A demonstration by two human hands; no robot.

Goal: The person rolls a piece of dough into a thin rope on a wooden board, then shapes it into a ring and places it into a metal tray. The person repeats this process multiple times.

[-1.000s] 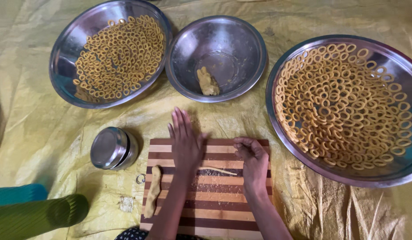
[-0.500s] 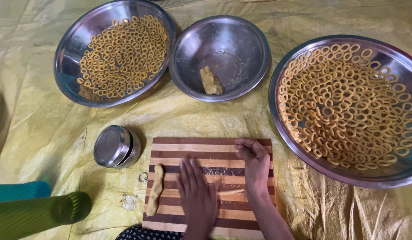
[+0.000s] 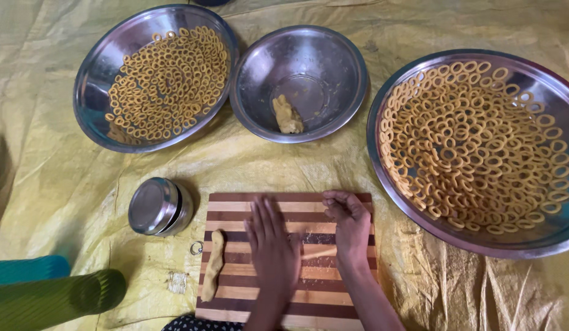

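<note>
While the left hand (image 3: 273,251) lies flat and open over the striped wooden board (image 3: 235,205), a thin, pale orange dough strand (image 3: 319,252) shows between it and the right hand (image 3: 351,227), whose fingers are loosely curled beside the strand's end. A thicker dough roll (image 3: 213,265) lies near the board's left edge, well apart from both hands.
</note>
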